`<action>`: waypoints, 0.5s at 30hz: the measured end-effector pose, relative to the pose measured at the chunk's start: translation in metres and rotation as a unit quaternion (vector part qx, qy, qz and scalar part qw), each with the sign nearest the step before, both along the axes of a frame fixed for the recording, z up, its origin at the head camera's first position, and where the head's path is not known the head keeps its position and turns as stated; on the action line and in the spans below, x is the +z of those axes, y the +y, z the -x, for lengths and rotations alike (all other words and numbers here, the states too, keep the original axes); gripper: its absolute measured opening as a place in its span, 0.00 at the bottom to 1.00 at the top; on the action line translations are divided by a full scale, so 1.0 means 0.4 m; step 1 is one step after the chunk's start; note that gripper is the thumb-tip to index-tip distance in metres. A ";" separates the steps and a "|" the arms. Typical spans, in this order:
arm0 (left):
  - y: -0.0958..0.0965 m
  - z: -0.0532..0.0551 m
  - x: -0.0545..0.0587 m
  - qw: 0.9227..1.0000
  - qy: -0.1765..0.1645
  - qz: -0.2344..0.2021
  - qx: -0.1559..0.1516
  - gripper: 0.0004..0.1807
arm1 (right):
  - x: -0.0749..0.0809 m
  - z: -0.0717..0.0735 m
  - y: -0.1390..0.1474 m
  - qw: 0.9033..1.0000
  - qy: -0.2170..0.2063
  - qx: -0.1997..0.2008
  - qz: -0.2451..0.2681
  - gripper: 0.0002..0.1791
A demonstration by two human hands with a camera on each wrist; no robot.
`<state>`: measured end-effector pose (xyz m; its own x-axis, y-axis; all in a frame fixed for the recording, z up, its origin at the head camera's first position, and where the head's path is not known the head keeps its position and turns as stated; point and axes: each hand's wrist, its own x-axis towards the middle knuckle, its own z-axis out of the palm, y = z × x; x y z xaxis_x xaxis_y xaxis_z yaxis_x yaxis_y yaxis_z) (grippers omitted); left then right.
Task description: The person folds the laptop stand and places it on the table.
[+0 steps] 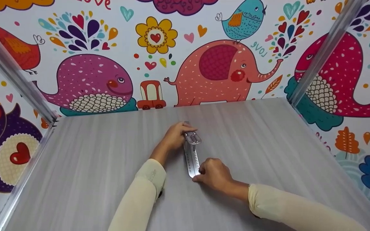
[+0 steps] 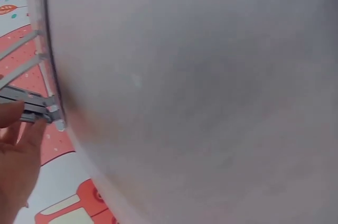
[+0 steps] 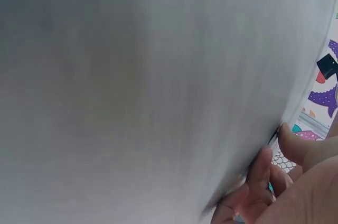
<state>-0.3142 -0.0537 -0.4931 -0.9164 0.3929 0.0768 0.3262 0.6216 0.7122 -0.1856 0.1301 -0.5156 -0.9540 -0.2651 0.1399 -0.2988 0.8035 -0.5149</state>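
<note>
A narrow silver folding stand (image 1: pixel 191 157) with rows of slots along its two rails lies lengthwise on the table in the head view. At its far end is a raised plate with cut-outs. My left hand (image 1: pixel 174 136) grips that far end, thumb and fingers around it. In the left wrist view the fingers of the left hand (image 2: pixel 21 166) hold the grey metal bars (image 2: pixel 31 102) at the left edge. My right hand (image 1: pixel 216 174) pinches the near end from the right. The right wrist view shows the right hand (image 3: pixel 296 176) with curled fingers; the stand is mostly hidden there.
The grey wood-grain table (image 1: pixel 108 166) stretches around the stand on all sides. Behind it stands a wall (image 1: pixel 159 70) printed with cartoon animals. Metal posts (image 1: pixel 326 51) rise at the back corners, and a metal rail (image 1: pixel 21 189) runs along the left edge.
</note>
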 end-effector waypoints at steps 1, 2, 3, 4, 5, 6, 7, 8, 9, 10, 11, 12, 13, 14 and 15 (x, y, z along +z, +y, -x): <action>0.000 -0.003 0.003 1.000 -0.001 0.003 0.001 0.33 | 0.006 -0.001 0.003 1.000 0.003 0.011 -0.008 0.19; -0.001 -0.006 0.006 1.000 -0.001 0.005 0.005 0.33 | 0.012 -0.002 0.005 1.000 0.005 0.022 -0.017 0.20; -0.002 -0.010 0.009 1.000 0.003 0.006 0.009 0.33 | 0.019 -0.001 0.007 0.999 0.010 0.033 -0.026 0.21; -0.002 -0.015 0.012 1.000 0.007 0.008 0.016 0.33 | 0.025 0.001 0.011 0.999 0.014 0.040 -0.034 0.20; -0.002 -0.020 0.015 1.000 0.014 0.011 0.023 0.33 | 0.031 0.005 0.014 0.998 0.020 0.045 -0.035 0.19; -0.003 -0.025 0.019 0.999 0.023 0.014 0.030 0.33 | 0.037 0.011 0.018 0.998 0.025 0.047 -0.035 0.17; -0.005 -0.030 0.022 0.999 0.032 0.016 0.038 0.33 | 0.042 0.019 0.022 0.998 0.030 0.045 -0.034 0.14; -0.007 -0.036 0.024 0.998 0.044 0.015 0.046 0.32 | 0.046 0.031 0.026 0.998 0.033 0.041 -0.031 0.12; -0.010 -0.043 0.026 0.997 0.053 0.014 0.053 0.31 | 0.050 0.044 0.031 0.998 0.037 0.036 -0.025 0.10; -0.013 -0.051 0.027 0.996 0.055 0.011 0.062 0.30 | 0.051 0.059 0.036 0.999 0.035 0.028 -0.015 0.09; -0.016 -0.058 0.028 0.996 0.054 0.003 0.069 0.29 | 0.053 0.075 0.040 0.999 0.031 0.019 -0.004 0.10; -0.019 -0.067 0.028 0.996 0.047 -0.005 0.078 0.28 | 0.053 0.091 0.045 1.000 0.026 0.009 0.006 0.12; -0.022 -0.076 0.027 0.996 0.037 -0.017 0.085 0.26 | 0.052 0.107 0.049 1.000 0.023 0.000 0.019 0.14; -0.025 -0.085 0.024 0.995 0.025 -0.026 0.091 0.25 | 0.051 0.122 0.053 0.999 0.016 -0.007 0.034 0.16; -0.026 -0.094 0.022 0.995 0.006 -0.034 0.095 0.23 | 0.049 0.136 0.057 0.999 0.010 -0.014 0.048 0.17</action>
<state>-0.2765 -0.0642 -0.4844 -0.9724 0.2065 0.1087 0.2163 0.6226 0.7521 -0.2401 0.1528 -0.4959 -0.9574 -0.2235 0.1828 -0.2886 0.7587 -0.5840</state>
